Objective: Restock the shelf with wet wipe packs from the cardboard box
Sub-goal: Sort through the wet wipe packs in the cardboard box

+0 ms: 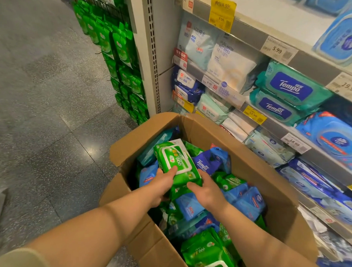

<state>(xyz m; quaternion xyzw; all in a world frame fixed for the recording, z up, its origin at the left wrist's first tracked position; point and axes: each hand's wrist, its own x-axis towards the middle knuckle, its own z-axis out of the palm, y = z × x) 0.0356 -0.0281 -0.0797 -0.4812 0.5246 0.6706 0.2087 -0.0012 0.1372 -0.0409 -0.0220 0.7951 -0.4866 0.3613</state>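
Both hands are down in the open cardboard box [254, 166], which is sitting on the speckled grey floor [36, 99] right against the shelf [289, 129]; the left hand [162, 186] is gripping a green wet wipe pack [177, 164] marked 999, thumb lying across its white flip lid and fingers curled under the near-left edge; the right hand [207, 190] is closing its grip on the same pack at the near-right corner, thumb on the front, fingers tucked beneath; the pack is being held tilted, lid up, just above the heap inside the box. Around it the box is crammed with loose packs; a dark blue Tempo pack [208, 162] is lying just beside the right hand, light blue packs [246, 201] are sitting under and right of the wrists, and another green 999 pack [208, 254] is lying at the near end. On the shelf, teal Tempo packs [287, 94] are stacked two high behind a yellow price tag [253, 115]; white and pale blue packs are filling the tiers around them; green sachets [122, 54] are hanging on the rack at the aisle end.
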